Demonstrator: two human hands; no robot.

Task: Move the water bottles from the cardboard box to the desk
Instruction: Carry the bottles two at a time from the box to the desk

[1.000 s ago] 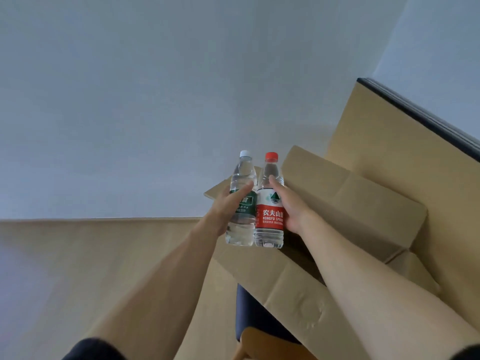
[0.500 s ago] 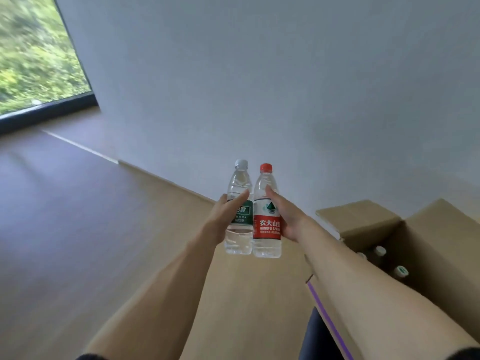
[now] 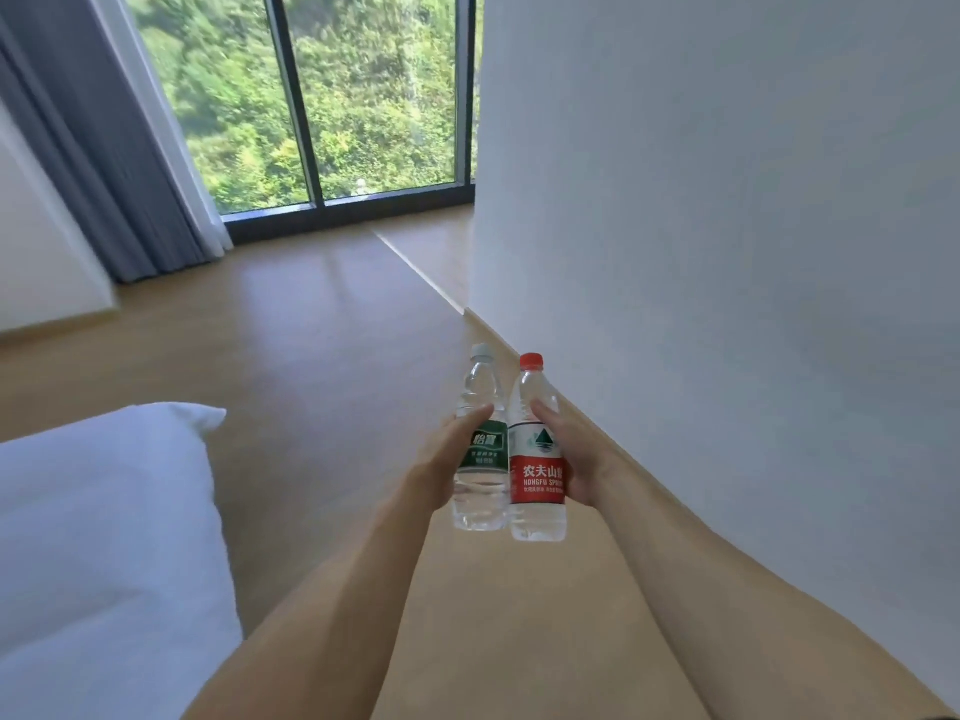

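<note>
Green-label bottle (image 3: pixel 482 454) in left hand (image 3: pixel 441 462), red-label bottle (image 3: pixel 537 459) in right hand (image 3: pixel 576 454)

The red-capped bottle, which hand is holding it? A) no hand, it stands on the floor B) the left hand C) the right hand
C: the right hand grips the red-capped bottle in the air, while the left hand grips the green-labelled bottle beside it.
</note>
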